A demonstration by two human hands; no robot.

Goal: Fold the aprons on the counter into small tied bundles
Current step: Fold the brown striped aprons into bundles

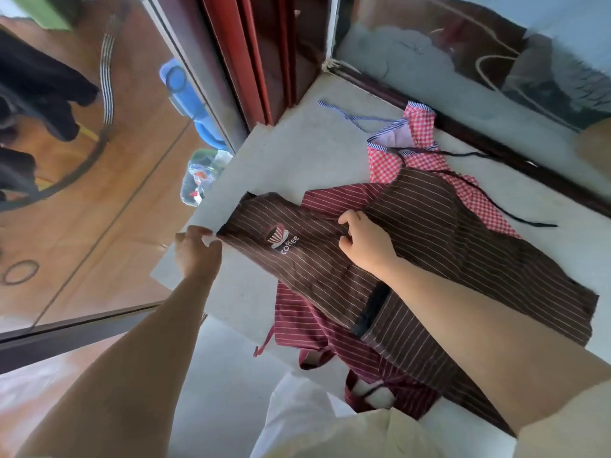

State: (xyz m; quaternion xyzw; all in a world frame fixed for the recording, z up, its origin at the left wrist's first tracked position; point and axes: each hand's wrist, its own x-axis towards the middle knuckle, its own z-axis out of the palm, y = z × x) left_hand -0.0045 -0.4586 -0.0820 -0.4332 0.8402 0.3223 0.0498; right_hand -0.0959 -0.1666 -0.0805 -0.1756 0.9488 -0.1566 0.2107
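Brown pinstriped cloth apron (429,226) | left hand (197,251) pinches its corner left of white coffee logo (281,240) | right hand (367,244), fingers curled, grips a fold right of logo

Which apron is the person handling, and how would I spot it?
On the pale grey counter in the corner, three aprons overlap. The top one, a dark brown apron with thin white stripes, is pinched by the left hand and gripped by the right hand. Unlike the maroon striped apron beneath and the red-checked apron behind, it bears a white coffee-cup logo.
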